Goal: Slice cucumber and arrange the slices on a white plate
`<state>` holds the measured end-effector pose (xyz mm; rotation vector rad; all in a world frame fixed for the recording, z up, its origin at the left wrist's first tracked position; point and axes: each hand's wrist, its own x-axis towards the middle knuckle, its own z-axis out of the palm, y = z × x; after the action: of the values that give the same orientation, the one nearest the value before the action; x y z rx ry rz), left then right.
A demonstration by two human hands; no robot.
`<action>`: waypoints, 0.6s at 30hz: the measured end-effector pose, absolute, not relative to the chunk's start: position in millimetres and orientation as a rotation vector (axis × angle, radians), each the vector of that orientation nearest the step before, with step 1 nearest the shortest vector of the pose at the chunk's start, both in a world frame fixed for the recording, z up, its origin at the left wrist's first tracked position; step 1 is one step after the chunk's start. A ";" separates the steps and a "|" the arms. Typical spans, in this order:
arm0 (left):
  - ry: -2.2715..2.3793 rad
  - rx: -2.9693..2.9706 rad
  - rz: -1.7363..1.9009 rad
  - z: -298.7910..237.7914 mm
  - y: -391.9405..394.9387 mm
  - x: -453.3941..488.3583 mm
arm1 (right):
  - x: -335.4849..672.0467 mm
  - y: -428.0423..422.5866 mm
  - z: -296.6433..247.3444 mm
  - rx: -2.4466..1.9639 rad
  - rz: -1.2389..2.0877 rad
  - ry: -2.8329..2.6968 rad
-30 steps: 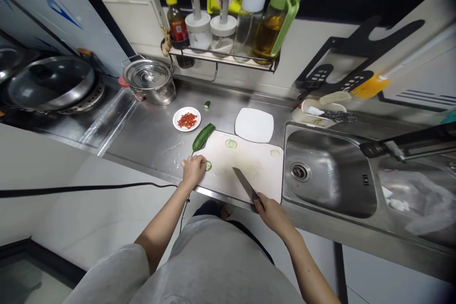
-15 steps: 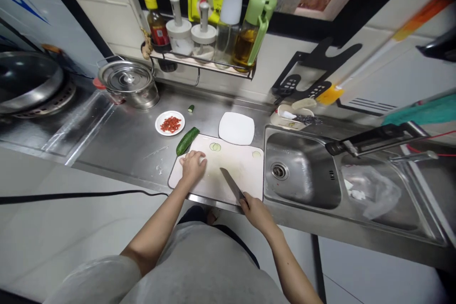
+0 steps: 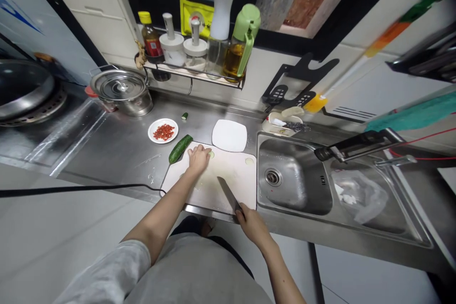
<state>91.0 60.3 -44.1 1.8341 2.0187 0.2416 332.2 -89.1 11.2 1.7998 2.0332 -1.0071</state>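
Note:
My right hand [image 3: 251,223] grips the handle of a kitchen knife [image 3: 228,193], whose blade points up and left over the white cutting board [image 3: 199,194]. My left hand [image 3: 198,158] is at the board's top edge, fingers loosely bent and apart. Its fingertips reach cucumber slices [image 3: 211,154], partly hidden by the hand. Another cucumber slice [image 3: 249,161] lies in the board's upper right corner. The larger cucumber piece [image 3: 180,148] rests across the board's upper left corner. Behind it on the counter is a small cucumber end [image 3: 184,116].
A white plate of chopped red pieces [image 3: 152,136] stands left of a square white plate [image 3: 230,136]. To the right is a steel sink [image 3: 299,185]. A lidded pot [image 3: 140,104] is at the back left, and a seasoning rack [image 3: 199,75] hangs above the counter.
My left hand has moved up the board onto the cucumber slices. My right hand still holds the knife in nearly the same place on the board. The camera view has shifted slightly.

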 end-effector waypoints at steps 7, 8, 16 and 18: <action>1.992 1.870 0.315 -37.5 59.8 94.3 | 333.0 -86.4 13.2 1.795 -0.999 2.026; 1.999 1.854 0.319 -36.3 59.5 95.0 | 332.8 -86.2 13.2 1.795 -0.990 2.025; 1.989 1.703 0.386 -31.2 52.3 91.1 | 330.3 -86.8 12.9 1.792 -0.994 2.021; 1.986 1.631 0.399 -29.9 48.6 87.7 | 329.5 -86.3 12.8 1.785 -0.998 2.033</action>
<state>87.7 48.6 -29.9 1.6309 1.9858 0.3987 329.5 -86.3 12.8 1.7848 2.0330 -0.9980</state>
